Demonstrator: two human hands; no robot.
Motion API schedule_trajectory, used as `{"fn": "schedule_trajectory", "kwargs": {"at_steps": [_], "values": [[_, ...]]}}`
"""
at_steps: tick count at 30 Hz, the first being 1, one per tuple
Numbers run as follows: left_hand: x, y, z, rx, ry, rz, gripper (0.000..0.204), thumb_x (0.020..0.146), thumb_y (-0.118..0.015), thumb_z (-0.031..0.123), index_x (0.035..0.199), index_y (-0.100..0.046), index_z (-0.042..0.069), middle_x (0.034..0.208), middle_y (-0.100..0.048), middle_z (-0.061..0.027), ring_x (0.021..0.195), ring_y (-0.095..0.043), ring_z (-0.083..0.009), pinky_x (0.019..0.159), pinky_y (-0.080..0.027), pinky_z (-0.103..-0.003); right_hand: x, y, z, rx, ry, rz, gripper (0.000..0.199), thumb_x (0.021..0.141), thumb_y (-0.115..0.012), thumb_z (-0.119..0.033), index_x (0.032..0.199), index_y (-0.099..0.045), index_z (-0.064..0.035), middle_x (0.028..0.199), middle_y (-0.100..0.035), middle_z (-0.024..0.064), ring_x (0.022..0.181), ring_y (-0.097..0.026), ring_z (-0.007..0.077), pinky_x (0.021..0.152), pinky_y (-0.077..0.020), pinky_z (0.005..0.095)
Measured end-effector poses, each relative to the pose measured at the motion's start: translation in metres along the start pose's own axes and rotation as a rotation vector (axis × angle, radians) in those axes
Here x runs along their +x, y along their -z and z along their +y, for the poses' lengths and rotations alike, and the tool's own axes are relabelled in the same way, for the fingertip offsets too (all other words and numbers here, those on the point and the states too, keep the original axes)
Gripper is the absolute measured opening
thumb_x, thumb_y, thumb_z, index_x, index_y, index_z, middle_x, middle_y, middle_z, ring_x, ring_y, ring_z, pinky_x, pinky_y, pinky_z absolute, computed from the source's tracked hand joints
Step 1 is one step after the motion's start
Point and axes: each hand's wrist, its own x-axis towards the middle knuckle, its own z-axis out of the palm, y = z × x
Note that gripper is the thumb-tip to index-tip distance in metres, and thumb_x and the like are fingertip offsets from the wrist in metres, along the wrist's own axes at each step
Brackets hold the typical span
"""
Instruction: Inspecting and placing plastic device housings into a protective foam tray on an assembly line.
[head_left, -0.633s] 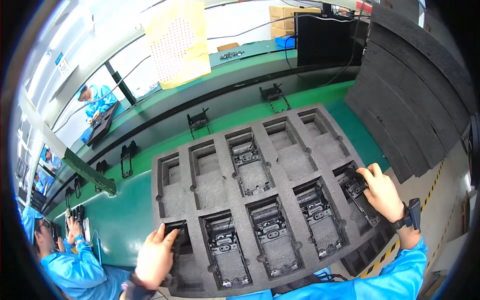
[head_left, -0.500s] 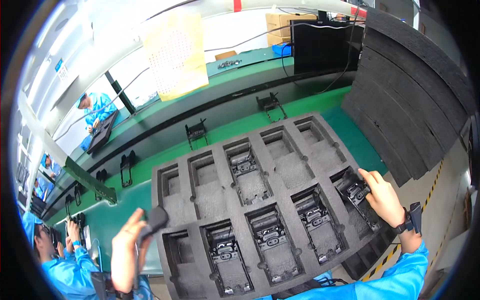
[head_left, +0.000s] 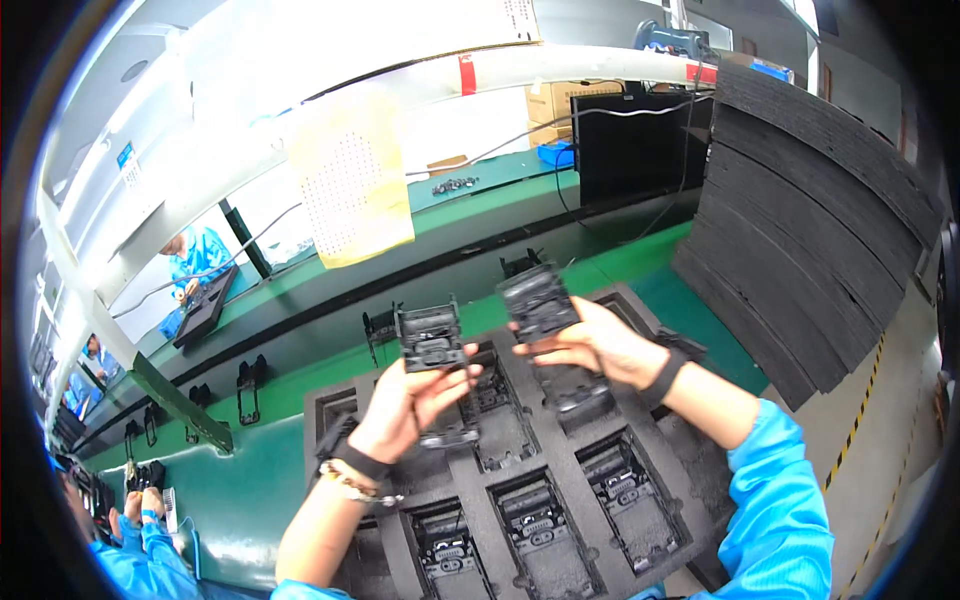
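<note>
My left hand (head_left: 405, 408) grips a black plastic frame part (head_left: 430, 335) by its lower body, holding it upright above the far row of a black foam tray (head_left: 552, 455). To its right, my right hand (head_left: 612, 345) has its fingers around a second black frame part (head_left: 538, 303), tilted slightly and also raised over the tray. Open lower ends of both parts hang below my hands. Similar frames lie in the tray's slots, among them one at the near middle (head_left: 540, 515) and one at the near right (head_left: 638, 505). My forearms partly hide the tray.
More black frames, such as one at the left (head_left: 250, 390), stand along the green bench (head_left: 270, 450). A tall stack of black foam sheets (head_left: 800, 230) rises at the right. Behind are a monitor (head_left: 640, 150) and a hanging yellow sheet (head_left: 355, 190). Co-workers in blue sit at left.
My right hand has lifted a frame from the near-right slot and carried it left and away from me. My left hand has come in from the left over the tray. The view has shifted.
</note>
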Motion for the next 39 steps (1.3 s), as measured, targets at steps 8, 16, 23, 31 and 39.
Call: {"fn": "schedule_trajectory", "kwargs": {"at_steps": [8, 16, 23, 31, 39], "values": [[0.004, 0.020, -0.027, -0.220, -0.014, 0.000, 0.056, 0.089, -0.056, 0.003, 0.142, -0.038, -0.002, 0.147, -0.046, -0.0160, 0.124, -0.055, -0.0324, 0.106, -0.046, -0.047, 0.042, -0.009, 0.055, 0.218, -0.053, -0.049, 0.055, 0.095, -0.056, -0.006, 0.144, -0.031, -0.0119, 0.139, -0.052, 0.0162, 0.122, -0.058, 0.0300, 0.095, -0.0548, 0.0426], [0.006, 0.024, -0.023, -0.333, 0.079, -0.050, 0.066, 0.088, -0.054, 0.015, 0.148, -0.032, -0.002, 0.154, -0.035, -0.0172, 0.133, -0.044, -0.0395, 0.109, -0.040, -0.051, 0.038, -0.010, 0.050, 0.178, -0.171, -0.142, 0.071, 0.095, -0.057, -0.011, 0.152, -0.014, -0.0157, 0.149, -0.039, 0.0146, 0.135, -0.045, 0.0320, 0.102, -0.0476, 0.0492], [0.010, 0.028, -0.027, -0.313, 0.041, -0.105, 0.073, 0.097, -0.042, 0.053, 0.151, -0.030, 0.006, 0.155, -0.033, -0.0161, 0.132, -0.045, -0.0377, 0.108, -0.039, -0.052, 0.040, -0.012, 0.058, 0.143, -0.134, -0.190, 0.064, 0.104, -0.026, -0.055, 0.153, -0.024, -0.0135, 0.149, -0.041, 0.0143, 0.134, -0.045, 0.0300, 0.103, -0.0453, 0.0489], [0.010, 0.026, -0.032, -0.312, 0.031, -0.090, 0.071, 0.099, -0.030, 0.058, 0.151, -0.033, 0.009, 0.154, -0.035, -0.0156, 0.127, -0.048, -0.0406, 0.108, -0.039, -0.055, 0.032, -0.019, 0.055, -0.006, 0.038, 0.077, 0.049, 0.107, -0.032, -0.041, 0.134, -0.045, -0.0023, 0.130, -0.057, 0.0157, 0.116, -0.060, 0.0283, 0.089, -0.0576, 0.0426], [0.007, 0.028, -0.030, -0.321, 0.046, -0.119, 0.066, 0.100, -0.034, 0.052, 0.149, -0.035, 0.008, 0.152, -0.038, -0.0182, 0.126, -0.050, -0.0381, 0.107, -0.039, -0.053, 0.038, -0.014, 0.057, 0.099, 0.124, 0.288, 0.036, 0.107, -0.037, -0.030, 0.125, -0.050, -0.0010, 0.116, -0.061, 0.0078, 0.099, -0.062, 0.0166, 0.087, -0.0538, 0.0310]]}}
